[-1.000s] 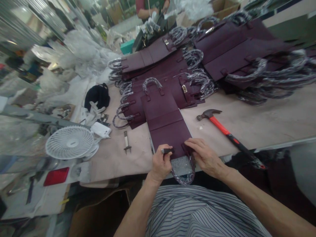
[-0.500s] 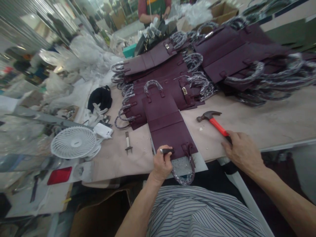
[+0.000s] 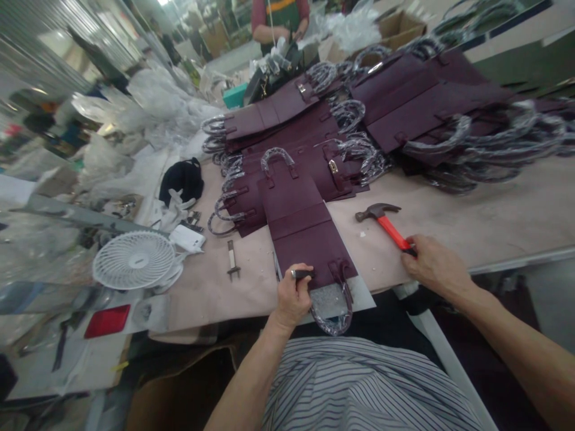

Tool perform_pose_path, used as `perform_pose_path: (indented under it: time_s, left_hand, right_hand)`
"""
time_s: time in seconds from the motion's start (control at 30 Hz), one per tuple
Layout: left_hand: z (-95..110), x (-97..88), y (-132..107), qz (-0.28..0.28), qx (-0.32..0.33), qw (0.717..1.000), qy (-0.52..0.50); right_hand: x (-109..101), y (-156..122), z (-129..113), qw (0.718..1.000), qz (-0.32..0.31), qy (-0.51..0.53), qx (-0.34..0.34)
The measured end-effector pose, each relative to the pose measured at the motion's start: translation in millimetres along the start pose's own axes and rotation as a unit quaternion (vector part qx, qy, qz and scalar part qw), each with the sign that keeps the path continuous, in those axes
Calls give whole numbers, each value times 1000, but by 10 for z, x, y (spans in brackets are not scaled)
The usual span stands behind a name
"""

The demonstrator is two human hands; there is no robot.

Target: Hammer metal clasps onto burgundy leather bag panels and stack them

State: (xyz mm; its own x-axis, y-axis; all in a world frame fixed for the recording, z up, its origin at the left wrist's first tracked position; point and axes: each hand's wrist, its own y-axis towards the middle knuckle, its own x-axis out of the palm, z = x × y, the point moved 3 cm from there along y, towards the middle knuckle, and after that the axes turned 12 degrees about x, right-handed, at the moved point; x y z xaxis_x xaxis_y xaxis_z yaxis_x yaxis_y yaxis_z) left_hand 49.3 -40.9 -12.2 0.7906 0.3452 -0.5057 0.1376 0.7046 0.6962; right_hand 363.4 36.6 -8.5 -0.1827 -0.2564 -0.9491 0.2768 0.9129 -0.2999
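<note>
A dark maroon leather bag panel (image 3: 305, 239) with plastic-wrapped handles lies lengthwise in front of me, its near end over a pale board (image 3: 365, 292). Near that end, my left hand (image 3: 291, 297) is closed around a short dark punch-like tool (image 3: 302, 274) with a silvery end. The tool's other end is hard to make out against the leather. To the right of the panel, my right hand (image 3: 435, 266) closes on the black grip end of a claw hammer (image 3: 392, 230) with a red handle. The hammer's head is at or just above the tabletop; I cannot tell which.
Stacked maroon bag panels (image 3: 309, 155) lie behind, with another pile (image 3: 417, 96) at right. Left are a caliper-like metal tool (image 3: 232, 260), a white fan (image 3: 135, 260), a black cap (image 3: 182, 181) and a red flat object (image 3: 106, 321). A co-worker (image 3: 281, 21) stands across the table.
My right hand has moved slightly away from me along the hammer's grip, its fingers drawn closer around it. My left hand stays at the same spot on the panel. The view shifts slightly.
</note>
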Motion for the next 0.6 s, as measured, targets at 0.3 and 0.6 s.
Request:
perform_pose_path:
  time_s: [0.3,0.6]
  left_hand:
    - [21,33,27,6,-4,1000,-1]
    - [20,68,84,-29,-11,999,-11]
  right_hand:
    - [80,0,18,1000,23,-3,16]
    - [-166,21,14,966,-84,240,37]
